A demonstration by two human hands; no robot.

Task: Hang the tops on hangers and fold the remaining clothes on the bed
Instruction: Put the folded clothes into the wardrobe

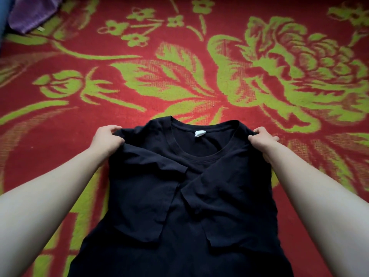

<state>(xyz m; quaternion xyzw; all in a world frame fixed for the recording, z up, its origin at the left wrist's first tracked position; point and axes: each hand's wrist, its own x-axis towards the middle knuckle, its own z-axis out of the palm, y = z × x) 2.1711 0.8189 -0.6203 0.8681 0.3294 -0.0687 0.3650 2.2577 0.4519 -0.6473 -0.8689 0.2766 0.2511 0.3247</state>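
Note:
A black T-shirt (191, 196) lies spread on the bed, neck opening facing away from me, a white label showing inside the collar. Both short sleeves are folded inward and cross over the chest. My left hand (106, 139) grips the shirt's left shoulder with curled fingers. At the right shoulder, my right hand (261, 139) pinches the fabric the same way. The shirt's lower hem runs out of the bottom of the view.
The bed is covered by a red blanket (179, 76) with large green flower patterns. A purple garment (30, 15) lies bunched at the far left corner, next to a blue edge.

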